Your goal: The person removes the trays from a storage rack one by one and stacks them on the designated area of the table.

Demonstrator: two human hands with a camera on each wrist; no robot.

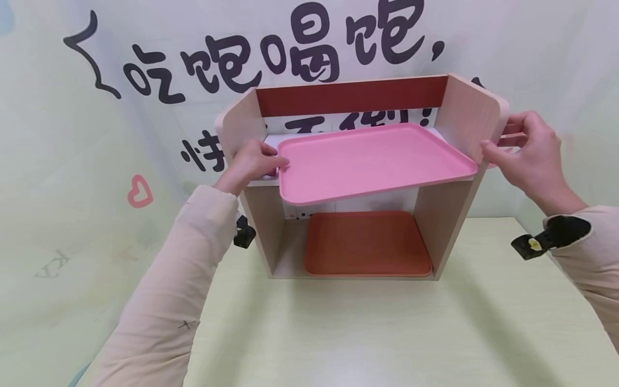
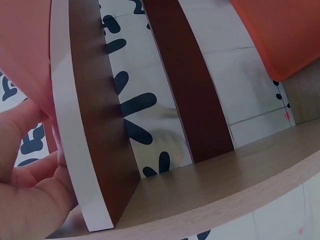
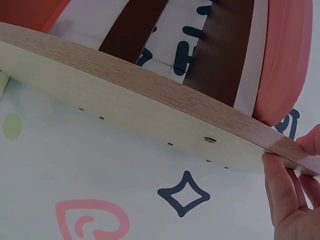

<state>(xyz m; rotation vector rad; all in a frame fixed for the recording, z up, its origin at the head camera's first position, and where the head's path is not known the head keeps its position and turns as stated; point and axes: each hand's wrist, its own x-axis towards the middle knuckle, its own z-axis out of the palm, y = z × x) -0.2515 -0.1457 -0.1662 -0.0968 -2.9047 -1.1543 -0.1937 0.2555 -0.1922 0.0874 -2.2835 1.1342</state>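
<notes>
A pink tray (image 1: 372, 161) lies tilted on the upper shelf of a small wooden shelf unit (image 1: 447, 226), its front edge jutting out past the shelf board. With thumb and fingers, my left hand (image 1: 252, 161) pinches the tray's left edge, just inside the left side panel. In the left wrist view that hand (image 2: 37, 172) is right beside the white front edge of the shelf board (image 2: 75, 115). My right hand (image 1: 532, 156) grips the front edge of the right side panel (image 1: 476, 115), thumb in front and fingers on the outer face.
An orange-red tray (image 1: 367, 244) lies on the bottom board of the unit. A dark red board (image 1: 353, 97) spans the top back. The unit stands on a pale table (image 1: 338, 333), before a printed wall cloth (image 1: 121, 150).
</notes>
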